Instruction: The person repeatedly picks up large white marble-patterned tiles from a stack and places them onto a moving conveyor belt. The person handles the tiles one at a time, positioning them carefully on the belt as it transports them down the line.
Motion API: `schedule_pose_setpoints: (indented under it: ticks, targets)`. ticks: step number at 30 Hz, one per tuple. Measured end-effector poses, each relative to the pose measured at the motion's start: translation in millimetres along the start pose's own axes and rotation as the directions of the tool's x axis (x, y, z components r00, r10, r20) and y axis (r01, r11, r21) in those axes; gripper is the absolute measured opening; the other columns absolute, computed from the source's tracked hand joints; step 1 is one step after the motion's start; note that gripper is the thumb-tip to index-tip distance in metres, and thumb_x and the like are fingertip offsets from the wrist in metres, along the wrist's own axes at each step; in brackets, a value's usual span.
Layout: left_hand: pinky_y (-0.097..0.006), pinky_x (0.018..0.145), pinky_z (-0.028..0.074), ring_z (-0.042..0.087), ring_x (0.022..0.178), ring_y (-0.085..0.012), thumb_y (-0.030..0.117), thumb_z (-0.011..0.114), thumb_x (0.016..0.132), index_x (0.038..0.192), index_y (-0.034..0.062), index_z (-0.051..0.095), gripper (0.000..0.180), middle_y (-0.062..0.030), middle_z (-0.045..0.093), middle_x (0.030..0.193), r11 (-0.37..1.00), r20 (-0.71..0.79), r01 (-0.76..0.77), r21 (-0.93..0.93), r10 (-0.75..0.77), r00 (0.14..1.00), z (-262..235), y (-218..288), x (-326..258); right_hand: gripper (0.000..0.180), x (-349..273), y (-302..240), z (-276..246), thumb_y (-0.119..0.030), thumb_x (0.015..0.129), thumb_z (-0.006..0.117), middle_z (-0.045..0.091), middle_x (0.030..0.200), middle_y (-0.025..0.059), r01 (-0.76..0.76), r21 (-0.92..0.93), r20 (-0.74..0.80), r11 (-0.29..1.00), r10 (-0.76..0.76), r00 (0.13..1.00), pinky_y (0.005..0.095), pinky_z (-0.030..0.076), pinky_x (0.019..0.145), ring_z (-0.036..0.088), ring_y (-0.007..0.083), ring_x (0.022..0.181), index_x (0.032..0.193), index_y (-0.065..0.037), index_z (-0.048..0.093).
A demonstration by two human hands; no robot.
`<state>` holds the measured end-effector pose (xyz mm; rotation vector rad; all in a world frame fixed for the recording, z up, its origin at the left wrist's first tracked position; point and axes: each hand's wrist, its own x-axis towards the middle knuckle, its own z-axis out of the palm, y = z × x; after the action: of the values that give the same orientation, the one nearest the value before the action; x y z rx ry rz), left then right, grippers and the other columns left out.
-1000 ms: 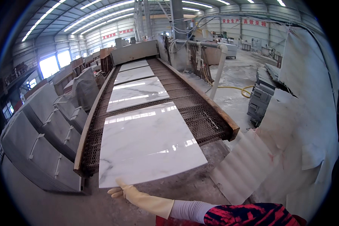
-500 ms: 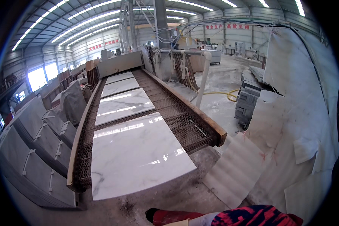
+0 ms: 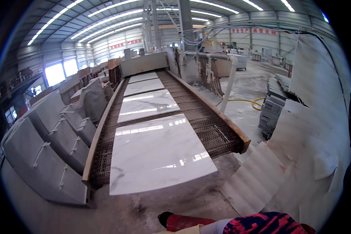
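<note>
Neither hand shows plainly. At the lower edge lies a navy-and-red patterned sleeve [image 3: 261,224] with a grey cuff [image 3: 212,227]. Beyond the cuff, a pale yellowish patch [image 3: 189,230] that may be part of my right hand's glove is cut off by the frame; its fingers are hidden. Just above it is a red piece with a black end [image 3: 183,221], whose kind I cannot make out. My left hand is out of sight. Ahead, a polished white stone slab [image 3: 160,156] with grey veins overhangs the near end of a mesh-topped conveyor [image 3: 218,136]. Smaller white slabs [image 3: 148,105] lie in line behind it.
Wooden rails [image 3: 226,123] edge the conveyor. Grey slabs [image 3: 43,160] lean in rows at the left. To the right are a pale pipe [image 3: 231,78], a yellow hose [image 3: 257,103], a stack of grey blocks [image 3: 271,111] and hanging whitish sheeting [image 3: 316,101].
The whole scene has shifted right in the picture, and the near slab's front edge sits higher. The patterned sleeve stays at the lower edge. On the conveyor, the slabs show no clear movement.
</note>
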<state>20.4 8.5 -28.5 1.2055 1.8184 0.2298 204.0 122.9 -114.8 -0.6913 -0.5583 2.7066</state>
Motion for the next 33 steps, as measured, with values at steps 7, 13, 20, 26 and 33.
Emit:
schedule_pose_setpoints:
  ticks: [7,13,20,26,33]
  targets:
    - [-0.043,0.09,0.047,0.063,0.102,-0.0366,0.046,0.049,0.091,0.11,0.002,0.066,0.05,-0.0226,0.068,0.101,0.999,-0.058,-0.005,0.049,0.008,0.998,-2,0,-25,0.056,-10,-5,14,-0.052,0.095,0.048,0.06,0.125,0.0215,-0.082,-0.03,-0.041,0.996,0.081,0.996,0.0495,0.047,0.095,0.061,0.0349,0.107,0.137,-0.015,0.049]
    - [-0.044,0.092,0.046,0.061,0.106,-0.039,0.042,0.05,0.091,0.11,0.002,0.065,0.047,-0.0239,0.066,0.105,0.998,-0.088,-0.027,0.051,0.031,0.996,3,-4,-34,0.054,-18,-6,6,-0.046,0.096,0.049,0.055,0.13,0.0244,-0.041,0.065,0.053,0.997,0.037,0.998,0.0488,0.049,0.095,0.059,0.0371,0.111,0.139,-0.013,0.045]
    - [-0.044,0.097,0.043,0.055,0.115,-0.0392,0.048,0.047,0.088,0.111,0.0051,0.066,0.052,-0.0237,0.062,0.115,0.994,-0.069,0.089,0.059,-0.085,0.994,-6,15,-49,0.05,-57,-37,80,-0.043,0.095,0.052,0.059,0.125,0.0223,-0.11,-0.156,-0.179,0.982,0.081,0.98,0.0445,0.051,0.093,0.061,0.0346,0.108,0.136,-0.014,0.049]
    - [-0.044,0.097,0.044,0.056,0.113,-0.0382,0.048,0.045,0.09,0.111,0.005,0.066,0.052,-0.0228,0.063,0.114,0.99,-0.079,0.078,0.117,-0.069,0.995,0,14,-43,0.05,-54,-37,80,-0.045,0.093,0.054,0.063,0.12,0.0203,-0.157,-0.169,-0.266,0.973,0.109,0.958,0.0429,0.051,0.092,0.062,0.032,0.105,0.134,-0.016,0.052]
    - [-0.044,0.096,0.045,0.058,0.111,-0.038,0.045,0.048,0.091,0.111,0.0042,0.066,0.049,-0.0217,0.064,0.113,0.994,-0.135,0.064,0.088,-0.052,0.99,9,6,-35,0.051,-54,-34,72,-0.045,0.094,0.053,0.061,0.124,0.0199,-0.162,-0.191,-0.247,0.968,0.113,0.963,0.0431,0.049,0.094,0.061,0.032,0.108,0.135,-0.016,0.051]
